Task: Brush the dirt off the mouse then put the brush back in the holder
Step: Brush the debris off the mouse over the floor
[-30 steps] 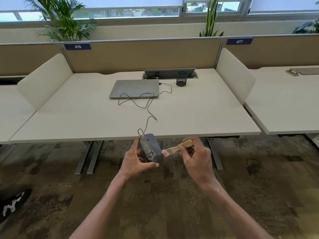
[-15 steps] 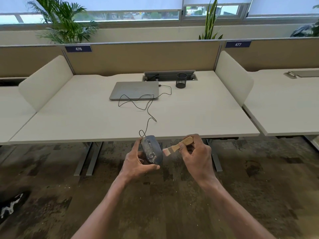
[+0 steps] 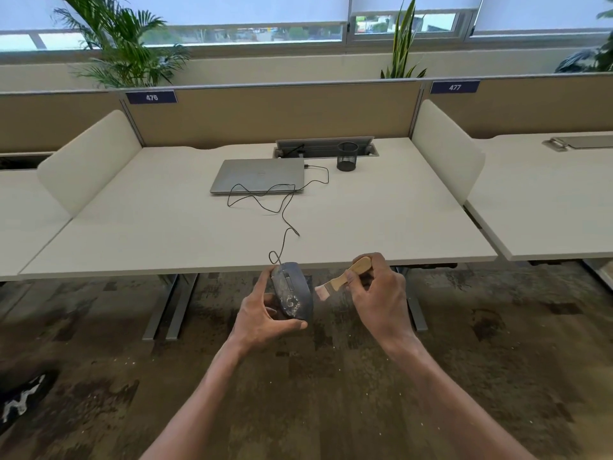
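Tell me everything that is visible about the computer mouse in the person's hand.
The mouse is dark grey, plastic-looking, with a scroll wheel between its two buttons. Pale dust and smudges cover its top, mostly the rear half. The left hand holds it in the air, below the front edge of the desk, top side facing up. Its thin black cable runs across the desk toward the laptop. The brush bristles sit just beside its right side.
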The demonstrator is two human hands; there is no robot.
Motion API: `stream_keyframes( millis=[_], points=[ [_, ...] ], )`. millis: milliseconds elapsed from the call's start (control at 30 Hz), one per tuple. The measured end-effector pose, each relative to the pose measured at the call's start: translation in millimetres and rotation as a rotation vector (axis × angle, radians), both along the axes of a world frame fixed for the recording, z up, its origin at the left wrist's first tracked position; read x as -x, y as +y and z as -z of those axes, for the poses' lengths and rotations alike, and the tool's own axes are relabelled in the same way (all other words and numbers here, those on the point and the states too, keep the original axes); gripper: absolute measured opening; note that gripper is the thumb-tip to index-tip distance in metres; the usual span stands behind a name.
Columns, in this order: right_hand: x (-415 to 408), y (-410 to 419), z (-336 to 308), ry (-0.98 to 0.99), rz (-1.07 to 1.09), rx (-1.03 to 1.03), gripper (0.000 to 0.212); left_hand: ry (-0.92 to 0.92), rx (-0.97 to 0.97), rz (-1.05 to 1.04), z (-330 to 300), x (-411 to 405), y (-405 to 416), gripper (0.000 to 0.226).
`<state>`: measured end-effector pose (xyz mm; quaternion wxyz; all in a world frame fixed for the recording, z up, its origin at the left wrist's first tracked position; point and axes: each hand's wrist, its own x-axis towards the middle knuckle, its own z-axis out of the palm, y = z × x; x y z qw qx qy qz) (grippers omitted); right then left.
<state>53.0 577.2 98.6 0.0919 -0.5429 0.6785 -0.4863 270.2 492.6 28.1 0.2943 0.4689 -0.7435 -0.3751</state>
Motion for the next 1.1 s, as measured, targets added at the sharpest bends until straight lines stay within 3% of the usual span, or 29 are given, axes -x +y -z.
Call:
stream_keyframes(
  millis=[233,500,1100],
  points=[
    [4,6,-3,0.007,-0.196,0.099,0.017,0.002,-0.026,-0.026,-2,2,1,0.126],
    [4,19,6,0.056,-0.353,-0.024,0.024,0.031,-0.018,-0.096,-9,1,-2,0.121],
    [18,-6,-19,0.045,-0.337,-0.019,0.031,-0.026,-0.047,0.043,-7,2,-1,0.127]
  ],
)
